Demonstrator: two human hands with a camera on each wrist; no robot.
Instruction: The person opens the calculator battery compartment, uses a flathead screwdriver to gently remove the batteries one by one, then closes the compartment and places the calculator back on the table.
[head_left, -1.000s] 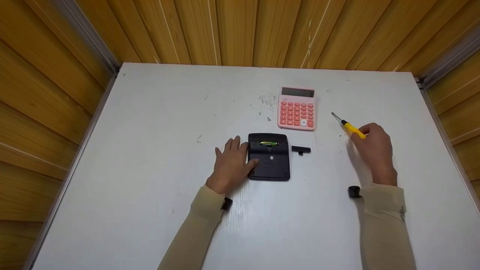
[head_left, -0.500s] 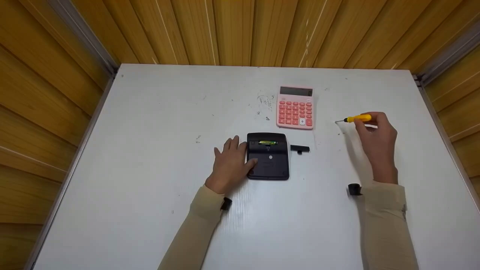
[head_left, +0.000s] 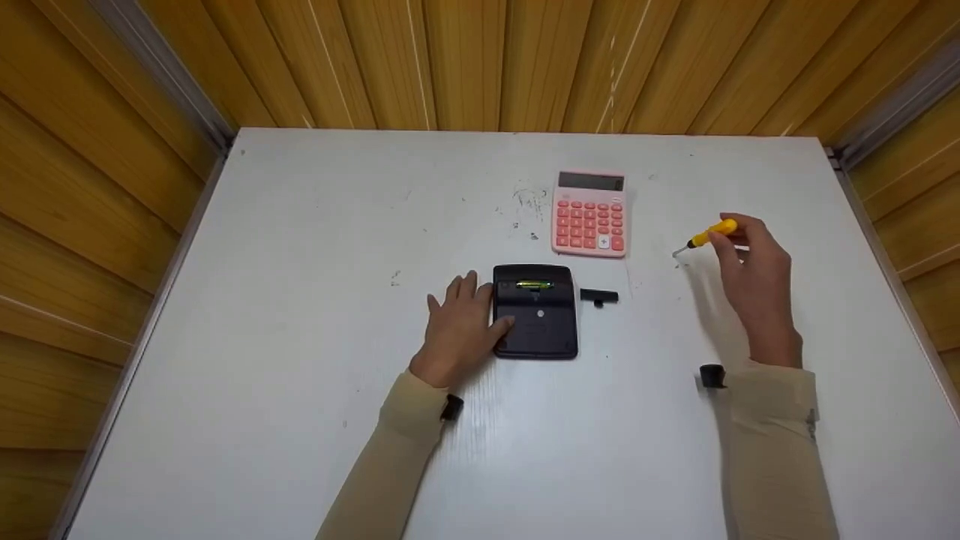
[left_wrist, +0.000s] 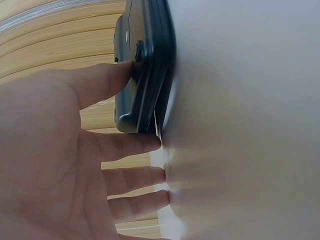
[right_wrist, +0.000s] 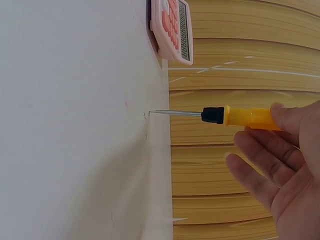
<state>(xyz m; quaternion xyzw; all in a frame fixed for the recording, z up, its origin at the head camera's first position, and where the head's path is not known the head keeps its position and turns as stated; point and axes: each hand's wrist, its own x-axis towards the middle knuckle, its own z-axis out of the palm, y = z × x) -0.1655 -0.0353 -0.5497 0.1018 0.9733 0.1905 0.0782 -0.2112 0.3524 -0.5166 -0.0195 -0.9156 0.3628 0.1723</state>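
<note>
A black calculator point(head_left: 536, 330) lies face down, a green battery point(head_left: 535, 285) showing in its uncovered slot. My left hand point(head_left: 461, 326) rests at its left side: the thumb presses on its back, and the other fingers stretch straight onto the table. In the left wrist view the index fingertip point(left_wrist: 152, 142) is by the calculator's edge. Off to the right, my right hand point(head_left: 757, 289) pinches a screwdriver point(head_left: 709, 234) by its yellow handle. The metal shaft point(right_wrist: 175, 113) slants down toward the tabletop; whether the tip touches is hard to tell.
Beside the black calculator lies a small black battery cover point(head_left: 599, 295). Behind it a pink calculator point(head_left: 589, 215) lies face up. The white table point(head_left: 315, 225) ends at a wall of wooden slats point(head_left: 465, 67).
My right hand has lifted and turned the screwdriver, so its tip now points down and left instead of away. The left hand and the black calculator have stayed in place.
</note>
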